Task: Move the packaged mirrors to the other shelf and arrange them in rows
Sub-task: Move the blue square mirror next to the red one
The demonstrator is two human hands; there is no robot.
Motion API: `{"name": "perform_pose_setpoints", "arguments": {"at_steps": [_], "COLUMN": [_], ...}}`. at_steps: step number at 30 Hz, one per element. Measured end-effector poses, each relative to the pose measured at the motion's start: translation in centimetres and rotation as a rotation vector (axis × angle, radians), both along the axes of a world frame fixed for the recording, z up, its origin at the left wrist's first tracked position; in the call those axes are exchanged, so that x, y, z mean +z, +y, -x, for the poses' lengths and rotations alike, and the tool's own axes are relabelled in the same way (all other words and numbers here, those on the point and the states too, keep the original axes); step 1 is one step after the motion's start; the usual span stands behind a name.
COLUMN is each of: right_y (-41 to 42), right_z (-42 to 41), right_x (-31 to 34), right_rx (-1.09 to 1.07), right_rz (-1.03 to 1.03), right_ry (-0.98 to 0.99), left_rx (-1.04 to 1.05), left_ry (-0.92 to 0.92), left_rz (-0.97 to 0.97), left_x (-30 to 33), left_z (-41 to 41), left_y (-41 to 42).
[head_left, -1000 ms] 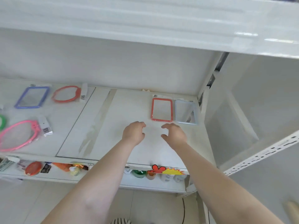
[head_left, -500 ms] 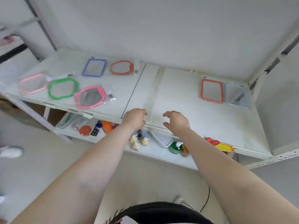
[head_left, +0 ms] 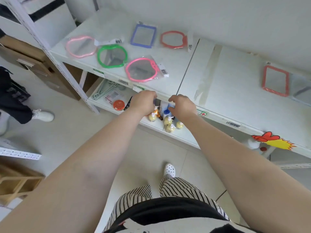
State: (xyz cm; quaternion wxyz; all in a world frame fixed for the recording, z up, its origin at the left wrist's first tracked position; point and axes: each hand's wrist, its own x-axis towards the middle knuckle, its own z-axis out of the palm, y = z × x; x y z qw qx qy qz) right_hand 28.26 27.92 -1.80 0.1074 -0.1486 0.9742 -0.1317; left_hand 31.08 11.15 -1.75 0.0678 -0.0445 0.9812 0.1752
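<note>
Partly cropped clear mirror (head_left: 302, 89), R edge, both hands (head_left: 146, 103) empty

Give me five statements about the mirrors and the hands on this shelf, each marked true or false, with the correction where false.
1. The left hand holds a mirror. False: it is empty, fingers curled, at the shelf's front edge.
2. The green mirror lies between two pink ones. True.
3. The blue rectangular mirror lies on the right shelf section. False: it is on the left section, beside the red round mirror.
4. A red rectangular mirror lies on the right section. True.
5. The right hand rests on the green mirror. False: it touches no mirror.
</note>
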Motion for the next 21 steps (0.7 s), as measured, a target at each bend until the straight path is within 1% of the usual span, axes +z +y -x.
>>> {"name": "perform_pose_setpoints", "arguments": {"at_steps": [7,12,17,21], "right_y": [-4.1,-6.8,-9.7,-11.7], "right_z": [4.5,9.8,14.4,17.0], "right_x": [-0.5,-0.3,0.4,0.8], "right_rx": [0.008,-0.023,-0.024,-0.066], "right_rz": [0.005,0.058,0.045,0.047], "right_ry": [0.039,0.061,0.08,0.094], "left_rx": [0.028,-0.025,-0.038,-0.03], "left_ry": [0.03,0.078,0.094,0.084], "left_rz": [-0.019,0.078,0.08,0.055], "left_x": [-0.4,0.8,1.9,2.2], "left_z": [4.4,9.6,13.9,17.2], "left_y": [-3.5,-5.8,-9.1,-12.0]}}
